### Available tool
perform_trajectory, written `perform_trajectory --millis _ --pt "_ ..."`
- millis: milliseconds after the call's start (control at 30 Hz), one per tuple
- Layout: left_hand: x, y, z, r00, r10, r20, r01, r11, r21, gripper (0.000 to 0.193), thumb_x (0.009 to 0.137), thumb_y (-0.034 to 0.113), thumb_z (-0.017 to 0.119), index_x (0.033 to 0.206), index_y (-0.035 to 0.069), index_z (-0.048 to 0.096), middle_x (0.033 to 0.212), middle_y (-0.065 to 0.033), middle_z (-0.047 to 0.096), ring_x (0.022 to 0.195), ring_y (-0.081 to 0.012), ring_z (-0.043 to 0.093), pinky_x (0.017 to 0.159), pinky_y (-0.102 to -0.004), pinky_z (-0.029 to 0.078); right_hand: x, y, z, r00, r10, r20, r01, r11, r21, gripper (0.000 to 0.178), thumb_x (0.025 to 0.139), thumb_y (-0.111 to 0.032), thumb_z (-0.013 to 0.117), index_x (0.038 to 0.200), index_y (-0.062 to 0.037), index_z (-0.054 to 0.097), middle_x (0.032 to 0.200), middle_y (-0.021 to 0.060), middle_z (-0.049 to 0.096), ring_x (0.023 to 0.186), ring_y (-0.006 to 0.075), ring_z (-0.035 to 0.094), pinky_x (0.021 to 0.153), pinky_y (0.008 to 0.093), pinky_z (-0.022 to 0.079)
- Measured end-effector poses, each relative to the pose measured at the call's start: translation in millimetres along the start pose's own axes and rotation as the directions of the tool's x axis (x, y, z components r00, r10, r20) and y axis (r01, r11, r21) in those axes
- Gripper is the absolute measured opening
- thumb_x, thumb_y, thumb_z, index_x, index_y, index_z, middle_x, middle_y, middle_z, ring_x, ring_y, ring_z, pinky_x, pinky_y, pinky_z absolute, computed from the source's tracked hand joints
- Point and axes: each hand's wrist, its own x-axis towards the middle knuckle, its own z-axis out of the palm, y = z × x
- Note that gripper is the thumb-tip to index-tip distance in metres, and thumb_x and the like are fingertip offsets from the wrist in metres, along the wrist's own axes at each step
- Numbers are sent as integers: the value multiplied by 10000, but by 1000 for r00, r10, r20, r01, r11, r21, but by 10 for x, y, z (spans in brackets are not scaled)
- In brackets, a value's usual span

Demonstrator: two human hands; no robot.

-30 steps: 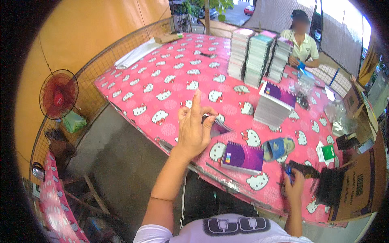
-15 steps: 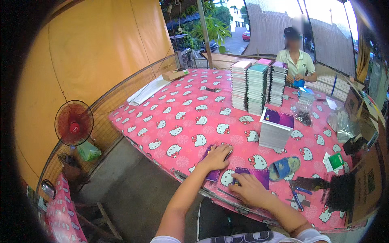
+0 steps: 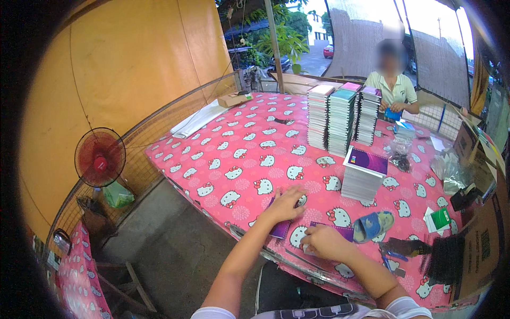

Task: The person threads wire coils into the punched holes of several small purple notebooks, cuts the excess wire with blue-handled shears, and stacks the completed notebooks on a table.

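My left hand (image 3: 287, 206) lies over a purple spiral notebook (image 3: 280, 230) near the table's front edge, its fingers stretched out and apart. Just to the right, a second purple notebook (image 3: 344, 232) lies under my right hand (image 3: 326, 243). The fingers of that hand are curled together at the notebook's left edge, with a bit of white showing at the fingertips. Beyond the hands stands a stack of loose white sheets and covers (image 3: 363, 183) topped with a purple cover.
Tall stacks of spiral notebooks (image 3: 340, 125) rise at the back. Across the table a person (image 3: 392, 90) handles something blue. A blue pad or slipper (image 3: 373, 226), pliers (image 3: 387, 260), black binding coils (image 3: 443, 255) and a cardboard box (image 3: 481, 255) lie to the right. A red fan (image 3: 100, 158) stands left.
My right hand's fingers have gone from spread on the notebook to curled at its left edge. My left hand has stayed on its notebook. The view has shifted slightly.
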Motion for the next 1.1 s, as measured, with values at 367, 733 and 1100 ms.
perform_trajectory --millis 367,733,1100 --pt "-760 687 -168 985 -167 -46 54 551 -833 350 935 184 567 1257 45 555 1252 -58 562 1137 -148 515 965 -299 407 -10 -63 -96 1000 -5 18 5 999 32 186 749 -70 574 914 -44 655 951 162 609 868 340 596 790 416 503" --pt "-989 699 157 943 -303 136 188 151 -971 295 951 205 546 1220 85 558 1081 -4 598 987 -89 544 778 -244 473 -24 -5 -277 995 7 96 -26 980 199 214 765 -81 590 960 -2 627 953 191 603 898 360 603 792 444 487" --pt "-989 796 385 878 -479 13 110 175 -978 480 940 232 572 1337 66 358 1170 -90 511 928 -147 581 764 -297 515 -120 146 -274 880 382 -281 -188 825 533 173 754 -68 596 903 -11 663 841 182 653 781 328 652 706 386 519"
